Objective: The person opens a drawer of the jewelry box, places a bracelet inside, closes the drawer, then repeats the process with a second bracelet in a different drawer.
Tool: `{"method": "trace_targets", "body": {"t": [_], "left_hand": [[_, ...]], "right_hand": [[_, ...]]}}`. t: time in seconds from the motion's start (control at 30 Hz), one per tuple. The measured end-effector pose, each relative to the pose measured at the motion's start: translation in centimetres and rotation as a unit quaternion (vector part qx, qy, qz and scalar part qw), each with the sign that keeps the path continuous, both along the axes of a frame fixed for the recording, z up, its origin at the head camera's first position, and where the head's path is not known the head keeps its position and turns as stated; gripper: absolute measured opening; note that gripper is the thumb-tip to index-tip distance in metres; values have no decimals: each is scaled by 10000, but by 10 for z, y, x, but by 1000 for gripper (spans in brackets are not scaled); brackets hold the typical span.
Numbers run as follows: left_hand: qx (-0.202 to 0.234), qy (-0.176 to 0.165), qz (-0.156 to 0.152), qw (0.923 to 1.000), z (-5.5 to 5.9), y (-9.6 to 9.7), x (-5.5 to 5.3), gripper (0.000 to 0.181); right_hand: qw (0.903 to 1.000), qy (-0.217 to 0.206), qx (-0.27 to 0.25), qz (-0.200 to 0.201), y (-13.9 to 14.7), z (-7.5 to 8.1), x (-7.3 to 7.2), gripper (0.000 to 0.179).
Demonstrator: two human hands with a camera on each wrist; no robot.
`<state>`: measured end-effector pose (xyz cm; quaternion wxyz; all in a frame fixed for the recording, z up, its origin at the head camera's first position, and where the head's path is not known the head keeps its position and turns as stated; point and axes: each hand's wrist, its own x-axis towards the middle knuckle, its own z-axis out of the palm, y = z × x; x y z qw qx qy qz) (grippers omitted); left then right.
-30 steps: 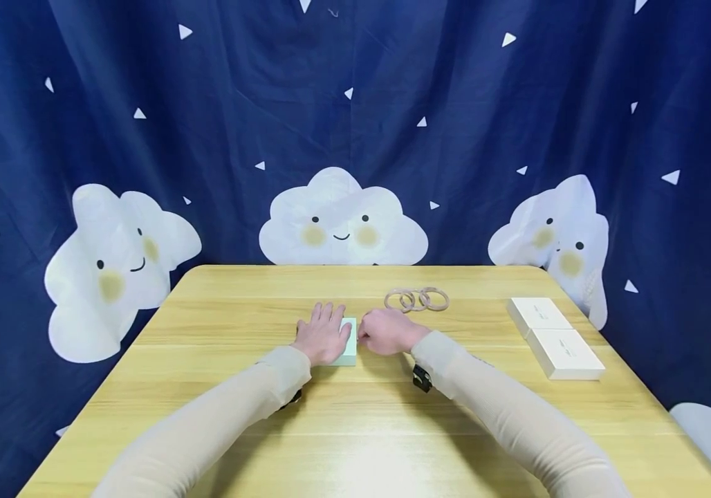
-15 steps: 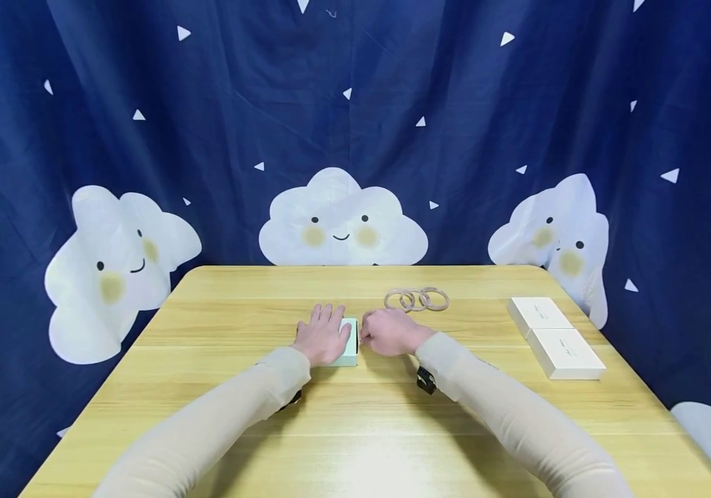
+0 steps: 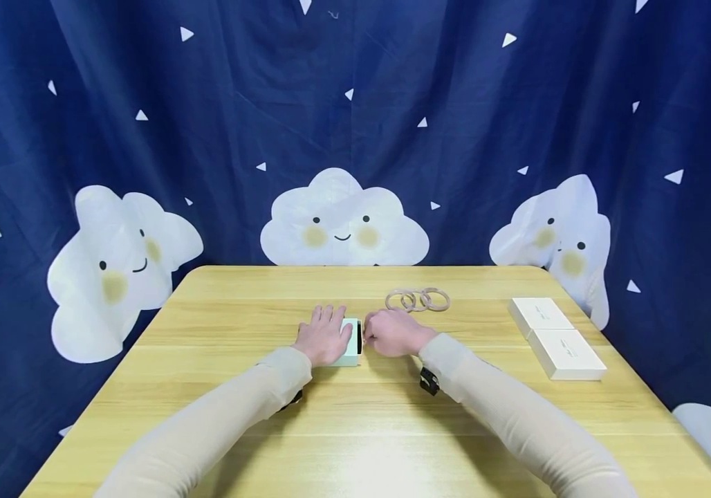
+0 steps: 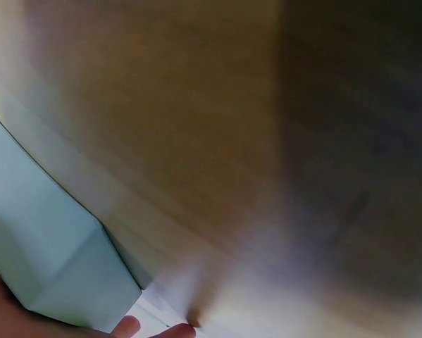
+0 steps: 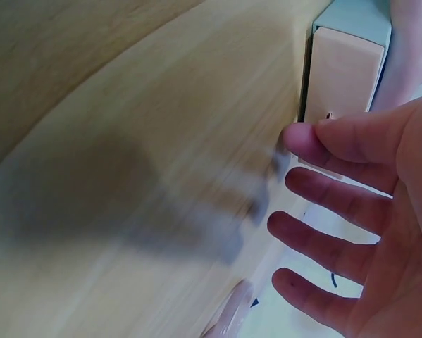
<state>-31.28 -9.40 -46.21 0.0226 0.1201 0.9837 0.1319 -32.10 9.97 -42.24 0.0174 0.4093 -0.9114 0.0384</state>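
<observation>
A mint-green box [image 3: 348, 354] lies on the wooden table, with a pink-fronted drawer [image 5: 344, 70] at its right end. My left hand [image 3: 321, 337] rests flat on top of the box, fingers spread. At the drawer front, my right hand [image 3: 395, 332] pinches with thumb and index finger by a small dark slot; the pull itself is hidden behind the fingertips. The other fingers of that hand [image 5: 351, 204] extend loosely, holding nothing. A dark gap shows in the head view between the box top and the drawer front. Most of the box top is covered by the left hand.
Several pale rings [image 3: 448, 299] lie linked or overlapping behind the right hand. Two white boxes [image 3: 540, 314] stand end to end near the table's right edge. A dark blue curtain [image 3: 355, 138] with clouds hangs behind the table [image 3: 256, 283].
My right hand has shifted slightly to the right. A dark opening has appeared and widened at the box's right end as the drawer slides out. The left hand stays in place.
</observation>
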Motion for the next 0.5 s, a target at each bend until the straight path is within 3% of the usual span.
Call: {"method": "trace_targets", "body": {"t": [0.5], "left_hand": [[-266,-103,42,9996,-8,-1,-10,66]], "right_hand": [[9999,-85,-28,-116,8,1,0,21]]}}
